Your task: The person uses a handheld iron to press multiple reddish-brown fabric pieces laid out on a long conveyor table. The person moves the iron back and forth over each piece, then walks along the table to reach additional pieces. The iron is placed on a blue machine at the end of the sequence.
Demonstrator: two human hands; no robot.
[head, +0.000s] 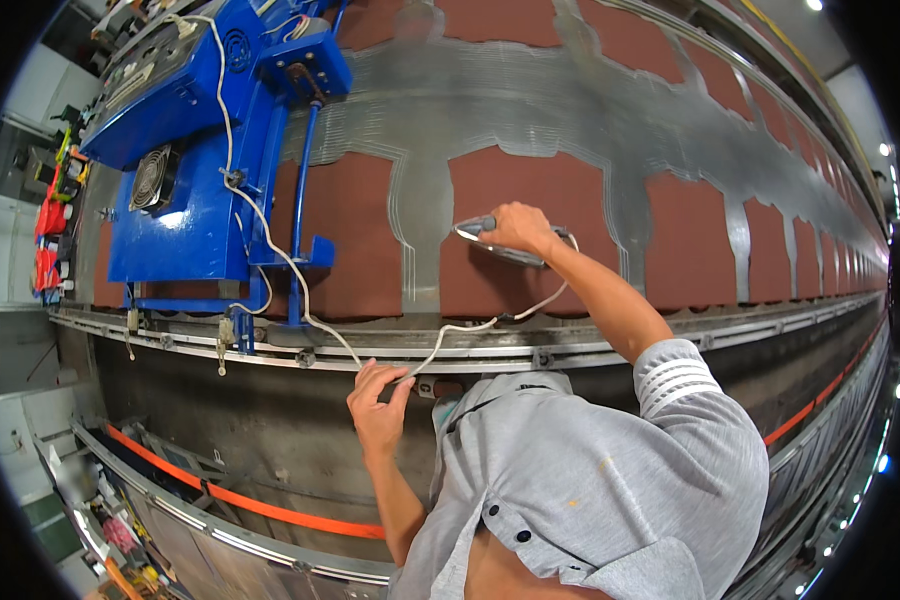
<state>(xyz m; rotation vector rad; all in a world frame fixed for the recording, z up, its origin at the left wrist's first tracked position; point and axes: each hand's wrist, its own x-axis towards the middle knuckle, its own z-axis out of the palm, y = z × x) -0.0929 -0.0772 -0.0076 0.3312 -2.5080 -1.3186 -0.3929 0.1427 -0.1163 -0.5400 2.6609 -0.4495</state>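
Observation:
My right hand (523,227) grips the handle of a clothes iron (506,251), whose pointed tip faces left. The iron is over a maroon fabric piece (532,180) on the long table; whether its soleplate touches the cloth I cannot tell. In front of the table edge, my left hand (379,405) pinches the iron's white cord (450,330) between thumb and fingers. One stretch of that cord runs to the back of the iron, the other up over the blue machine (187,217).
Metal rails (450,360) run along the table's near edge. More maroon pieces (686,232) lie in rows on the grey tabletop (487,97). The blue machine, with a fan (152,178), stands at left. Behind me runs an orange strip (292,514) along another table.

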